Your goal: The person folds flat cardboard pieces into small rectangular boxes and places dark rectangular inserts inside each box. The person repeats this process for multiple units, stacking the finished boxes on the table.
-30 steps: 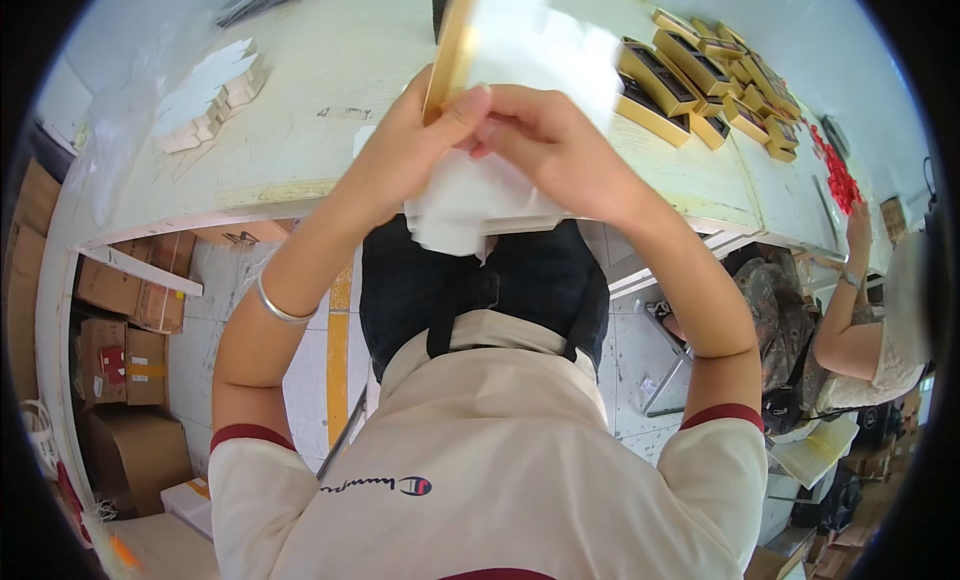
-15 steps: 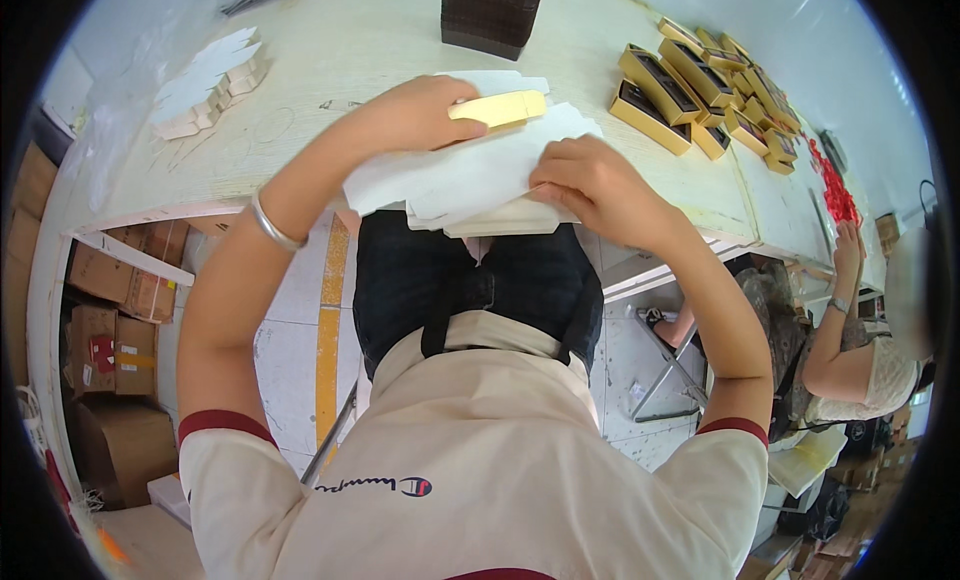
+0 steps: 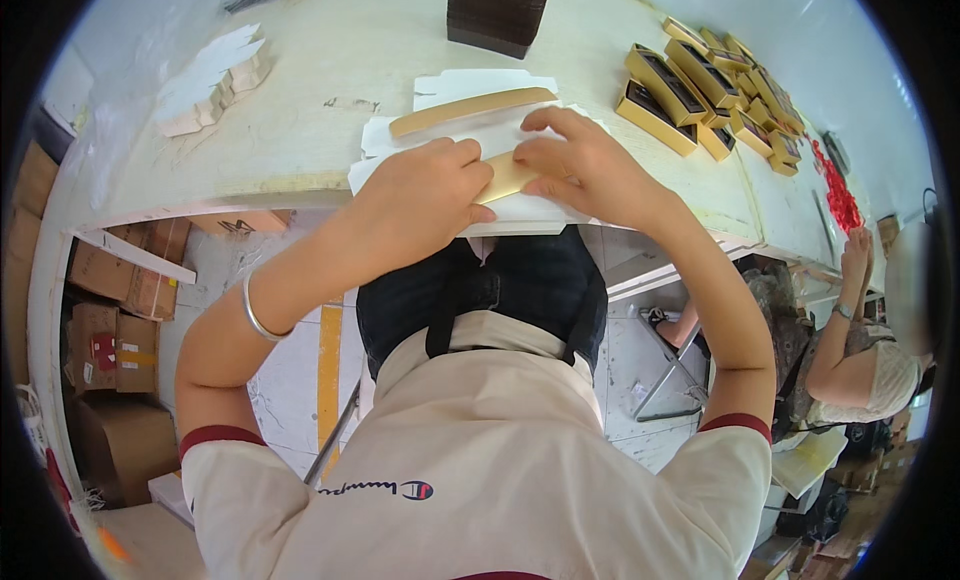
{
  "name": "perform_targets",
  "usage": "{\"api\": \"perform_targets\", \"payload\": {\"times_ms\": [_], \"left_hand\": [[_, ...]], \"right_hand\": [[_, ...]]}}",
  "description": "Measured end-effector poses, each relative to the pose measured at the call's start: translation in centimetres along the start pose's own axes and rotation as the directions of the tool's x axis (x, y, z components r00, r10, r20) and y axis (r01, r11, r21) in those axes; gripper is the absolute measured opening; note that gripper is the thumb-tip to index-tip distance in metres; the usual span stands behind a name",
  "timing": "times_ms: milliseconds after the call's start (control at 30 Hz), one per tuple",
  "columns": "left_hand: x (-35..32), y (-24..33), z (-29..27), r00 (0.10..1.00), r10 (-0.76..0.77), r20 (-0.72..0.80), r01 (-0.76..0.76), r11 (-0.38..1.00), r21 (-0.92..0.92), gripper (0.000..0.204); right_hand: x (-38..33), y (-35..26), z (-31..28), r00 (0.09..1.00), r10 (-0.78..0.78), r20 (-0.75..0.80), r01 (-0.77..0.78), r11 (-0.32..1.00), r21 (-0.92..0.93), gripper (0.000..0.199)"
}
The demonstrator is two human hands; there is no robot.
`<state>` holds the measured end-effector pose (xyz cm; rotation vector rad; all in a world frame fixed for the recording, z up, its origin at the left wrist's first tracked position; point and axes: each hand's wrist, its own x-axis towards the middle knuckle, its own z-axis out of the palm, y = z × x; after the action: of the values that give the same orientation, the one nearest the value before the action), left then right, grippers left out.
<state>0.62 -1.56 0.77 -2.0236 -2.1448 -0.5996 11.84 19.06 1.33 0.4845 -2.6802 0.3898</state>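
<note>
A gold-faced card box blank (image 3: 503, 179), white on its other side, bends up between my two hands at the table's front edge. My left hand (image 3: 430, 188) is closed on the left part of its gold panel. With thumb and bent fingers, my right hand (image 3: 595, 168) grips the right end of that panel. Flat white box blanks (image 3: 465, 84) lie under and beyond my hands, several in a pile. A long gold flap (image 3: 470, 112) stands up along the far side of the upper sheet. My fingers hide part of the folds.
A dark brown block-like stack (image 3: 495, 18) stands at the far middle. Gold open boxes with dark insides (image 3: 660, 85) are heaped at far right, beyond them red ribbon-like material (image 3: 838, 190). White folded card pieces (image 3: 215, 85) lie left. Another person's hand (image 3: 856, 255) is at far right.
My left hand has moved nearer and my right hand slightly farther away. The gold edge at the left hand has given way to a long raised flap and a gold panel between both hands.
</note>
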Motion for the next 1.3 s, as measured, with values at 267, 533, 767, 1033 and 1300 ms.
{"api": "perform_targets", "payload": {"times_ms": [267,533,767,1033,1300], "left_hand": [[1.1,-0.4,0.0,0.999,0.012,-0.035,-0.012,1.000,0.003,0.019],[2.6,-3.2,0.7,0.993,-0.109,0.043,0.104,0.989,0.107,0.016],[2.3,-1.9,-1.5,0.979,-0.020,-0.205,0.084,0.948,0.308,0.019],[2.6,-8.7,-1.9,0.920,-0.275,0.280,0.363,0.866,-0.343,0.024],[1.4,-2.5,-4.9,0.975,-0.197,-0.101,0.141,0.905,-0.402,0.035]], "right_hand": [[0.1,0.2,0.6,0.993,-0.106,0.041,0.107,0.994,-0.030,0.020],[3.2,1.3,0.6,0.944,0.211,0.254,-0.245,0.963,0.109,0.012],[5.0,2.1,-0.2,0.897,0.174,0.406,-0.255,0.954,0.156,0.015],[3.0,-4.3,2.1,0.981,0.159,0.109,-0.125,0.956,-0.266,0.016],[1.7,-8.1,-0.9,0.974,0.041,-0.222,-0.076,0.986,-0.149,0.021]]}}
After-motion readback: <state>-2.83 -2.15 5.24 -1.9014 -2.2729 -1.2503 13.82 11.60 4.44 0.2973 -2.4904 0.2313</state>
